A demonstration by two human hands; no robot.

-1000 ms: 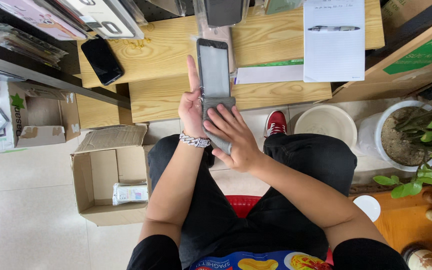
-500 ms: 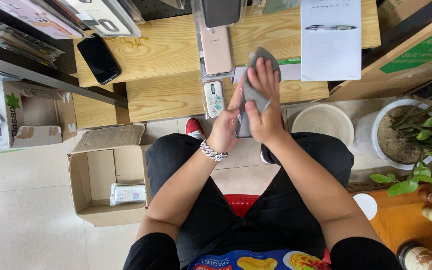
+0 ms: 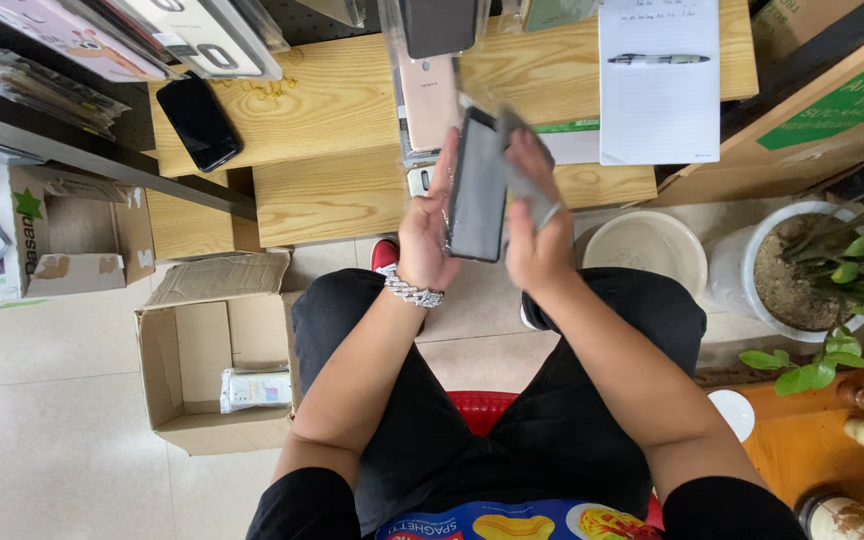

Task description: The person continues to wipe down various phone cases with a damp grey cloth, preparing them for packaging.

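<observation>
The left hand [image 3: 424,235] grips the left edge of a dark phone [image 3: 478,190], held above the lap with its long axis running near to far, top toward the wooden table [image 3: 352,110]. The right hand [image 3: 535,225] closes on a grey cloth [image 3: 527,180] touching the phone's right side.

Black clothes, silver bracelet [image 3: 413,292], red shoe [image 3: 384,255].

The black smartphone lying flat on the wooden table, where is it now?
The black smartphone lies at the upper left of the head view, on the light wooden table, left of both hands and just below the packaged cases.
</observation>
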